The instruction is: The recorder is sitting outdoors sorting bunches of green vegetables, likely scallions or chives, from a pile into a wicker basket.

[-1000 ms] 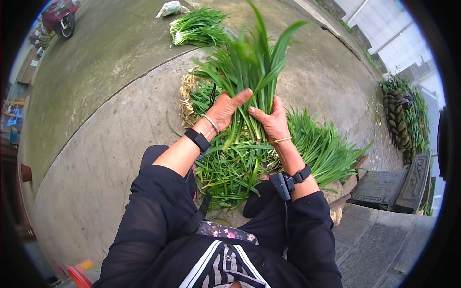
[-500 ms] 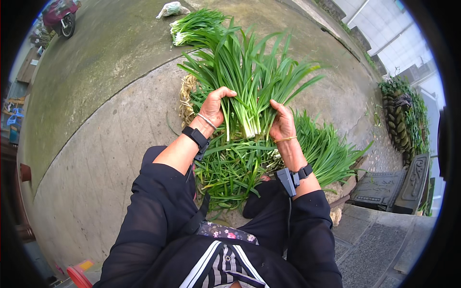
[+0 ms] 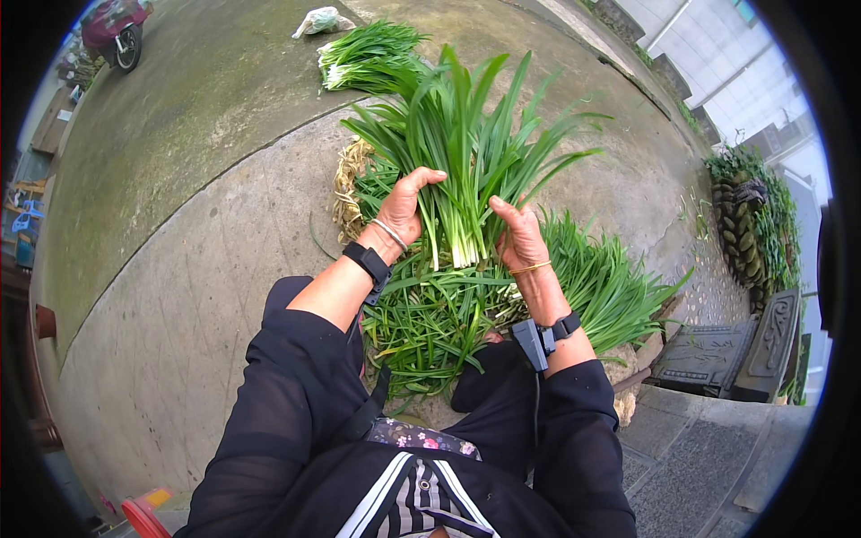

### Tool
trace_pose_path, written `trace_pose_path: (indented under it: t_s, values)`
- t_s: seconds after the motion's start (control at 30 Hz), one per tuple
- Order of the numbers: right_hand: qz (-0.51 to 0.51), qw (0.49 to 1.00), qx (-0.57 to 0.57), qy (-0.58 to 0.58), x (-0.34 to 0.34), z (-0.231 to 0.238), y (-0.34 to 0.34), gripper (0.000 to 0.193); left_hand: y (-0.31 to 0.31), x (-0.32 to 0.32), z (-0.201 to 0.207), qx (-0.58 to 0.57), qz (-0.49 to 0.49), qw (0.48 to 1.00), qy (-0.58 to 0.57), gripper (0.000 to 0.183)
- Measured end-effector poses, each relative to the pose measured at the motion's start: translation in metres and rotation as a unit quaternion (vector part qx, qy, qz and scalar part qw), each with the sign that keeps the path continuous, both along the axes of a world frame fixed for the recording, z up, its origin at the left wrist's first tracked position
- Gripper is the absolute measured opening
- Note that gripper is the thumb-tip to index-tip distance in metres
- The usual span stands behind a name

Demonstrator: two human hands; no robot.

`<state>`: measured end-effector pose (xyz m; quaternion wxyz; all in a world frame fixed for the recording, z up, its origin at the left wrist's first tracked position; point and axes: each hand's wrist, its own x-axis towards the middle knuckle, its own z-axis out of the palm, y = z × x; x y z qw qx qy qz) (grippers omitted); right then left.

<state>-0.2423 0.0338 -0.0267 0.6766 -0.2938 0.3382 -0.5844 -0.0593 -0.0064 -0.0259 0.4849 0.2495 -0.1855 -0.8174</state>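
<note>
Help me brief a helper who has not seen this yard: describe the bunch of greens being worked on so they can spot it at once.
On the concrete ground, find the loose heap of long green leaves in front of the seated person. Just above it, the left hand and right hand cup a bunch of greens between them. Unlike the flat heaps, it stands upright, pale stems down, leaves fanned out.

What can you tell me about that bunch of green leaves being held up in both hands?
The bunch is long, flat, grass-like leaves, deep green above and pale whitish at the stalk ends. It stands upright, stalks down, leaves fanning outward at the top. The left hand and right hand press its lower part from either side. It is held above a loose pile of similar leaves on concrete.
</note>
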Motion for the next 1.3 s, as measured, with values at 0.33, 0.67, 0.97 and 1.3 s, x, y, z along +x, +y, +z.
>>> trace_pose_path:
  t_s: [0.33,0.67,0.97,1.3]
  values:
    - [-0.081,0.995,0.062,-0.014,0.002,-0.023,-0.004,0.029,0.004,-0.008,-0.002,0.013,-0.035,0.999,-0.018,0.018]
    - [-0.064,0.997,0.038,0.034,0.008,-0.02,0.001,0.027,0.002,-0.011,-0.006,0.045,-0.012,0.999,0.01,0.019]
    - [-0.015,0.958,-0.163,0.236,0.042,-0.014,0.011,0.1,0.015,-0.022,0.025,-0.089,-0.085,0.992,-0.006,0.048]
    - [-0.169,0.98,0.026,0.099,-0.065,0.054,0.036,0.02,0.004,-0.035,0.023,-0.115,-0.161,0.975,0.105,0.084]
